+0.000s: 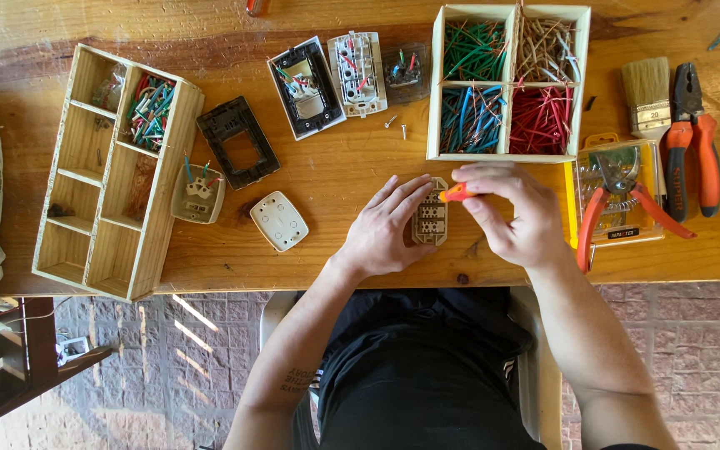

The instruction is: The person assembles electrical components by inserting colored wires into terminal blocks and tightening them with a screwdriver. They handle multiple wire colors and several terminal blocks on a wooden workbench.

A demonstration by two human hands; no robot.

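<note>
my right hand (514,218) has its grip closed narrow around a small orange-handled screwdriver (455,193), the tip angled down onto the beige switch module (431,222) so i can bear on it from above. my left hand (387,230) lies flat with its fingers spread against the module's left side, pinning it to the tabletop (352,167) so it stays put; that grip is open, pressing rather than clasping. the module sits face up just in front of me, near the tabletop's near edge.

just beyond stands a four-part wooden box (507,82) of sorted wire offcuts, green, tan, blue and red, within easy reach. to the right lie orange pliers (693,137), cutters (622,196) and a brush (647,96). to the left are loose switch plates (279,220) and a long divided tray (110,171). the tabletop is worn wood; below is brick paving.
</note>
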